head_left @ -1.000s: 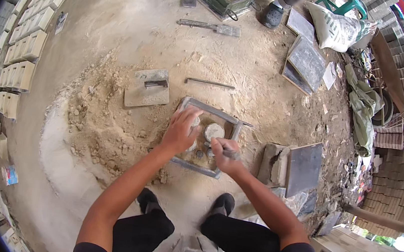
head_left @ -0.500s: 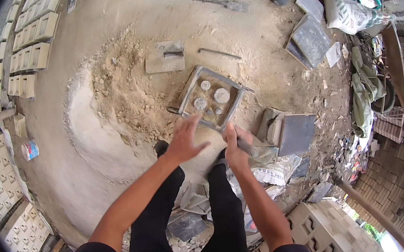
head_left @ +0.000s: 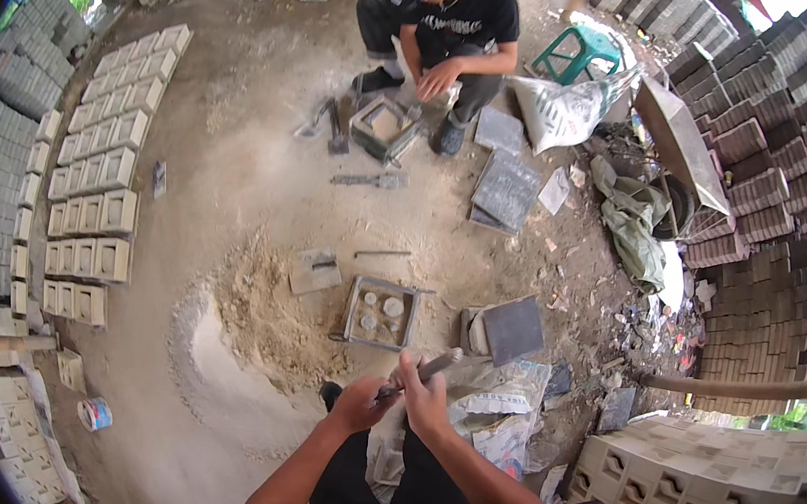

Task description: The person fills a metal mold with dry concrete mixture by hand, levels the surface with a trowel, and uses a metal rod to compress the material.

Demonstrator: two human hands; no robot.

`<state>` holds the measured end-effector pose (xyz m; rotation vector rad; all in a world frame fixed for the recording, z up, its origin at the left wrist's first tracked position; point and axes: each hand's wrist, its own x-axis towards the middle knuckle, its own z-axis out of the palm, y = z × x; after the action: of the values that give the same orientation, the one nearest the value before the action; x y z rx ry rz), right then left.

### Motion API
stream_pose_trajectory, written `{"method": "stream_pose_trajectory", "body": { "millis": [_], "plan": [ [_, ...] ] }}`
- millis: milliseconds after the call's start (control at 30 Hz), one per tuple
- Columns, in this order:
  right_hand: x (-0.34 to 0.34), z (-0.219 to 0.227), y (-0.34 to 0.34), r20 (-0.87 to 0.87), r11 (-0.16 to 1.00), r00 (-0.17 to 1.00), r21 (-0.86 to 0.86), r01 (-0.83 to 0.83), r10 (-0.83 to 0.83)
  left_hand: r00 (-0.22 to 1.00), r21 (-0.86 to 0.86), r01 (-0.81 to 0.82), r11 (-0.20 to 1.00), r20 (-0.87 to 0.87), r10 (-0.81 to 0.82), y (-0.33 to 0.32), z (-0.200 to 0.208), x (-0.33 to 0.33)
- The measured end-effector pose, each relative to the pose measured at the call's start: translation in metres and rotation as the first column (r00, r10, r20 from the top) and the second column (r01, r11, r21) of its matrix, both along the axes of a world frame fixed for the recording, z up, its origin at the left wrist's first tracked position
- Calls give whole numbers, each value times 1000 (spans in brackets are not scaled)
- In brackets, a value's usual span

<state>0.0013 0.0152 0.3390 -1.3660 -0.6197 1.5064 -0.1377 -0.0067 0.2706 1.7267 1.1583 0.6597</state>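
Note:
My right hand (head_left: 419, 395) is wrapped round a short grey rod-like tool (head_left: 442, 363) with a thick, blunt end. Closed at the tool's thin lower end is my left hand (head_left: 363, 404), close against the right. Both hands are in front of my knees. Just beyond them, a square metal mould (head_left: 353, 308) lies on the ground, with several round discs inside it. A flat float with a handle (head_left: 313, 276) rests on the sandy mix (head_left: 265, 311) to the mould's left. Behind the mould lies a thin metal bar (head_left: 383, 254).
A co-worker (head_left: 462, 22) crouches at the far side beside another mould (head_left: 407, 139). Dark flat plates (head_left: 512, 329) lie right of my mould. Rows of pale blocks (head_left: 91, 214) line the left; a white sack (head_left: 562, 110) and green stool (head_left: 581, 52) stand far right.
My hands have drawn back from the mould and come together, the left closing at the tool. The view has tilted up, bringing the co-worker into sight.

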Motion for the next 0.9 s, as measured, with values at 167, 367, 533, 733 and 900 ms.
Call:
{"method": "stream_pose_trajectory", "body": {
  "millis": [167, 367, 533, 733, 900],
  "plan": [
    [14, 73, -18, 207, 949, 978, 305, -74, 10, 971, -81, -237, 968, -62, 232, 1, 110, 9],
    [64, 130, -62, 584, 817, 766, 282, -504, 270, 734, -419, -449, 789, 330, 593, 20, 170, 49],
    [97, 164, -90, 701, 775, 693, 340, -532, 168, 414, -586, -296, 754, 633, 655, 6, 208, 95],
    [138, 190, -91, 668, 856, 716, 232, -462, 205, 310, -618, 48, 785, 756, 576, -15, 231, 104],
    [134, 194, -102, 461, 892, 871, 306, -334, 168, 247, -489, 192, 851, 863, 440, -9, 265, 68]
  ]
}}
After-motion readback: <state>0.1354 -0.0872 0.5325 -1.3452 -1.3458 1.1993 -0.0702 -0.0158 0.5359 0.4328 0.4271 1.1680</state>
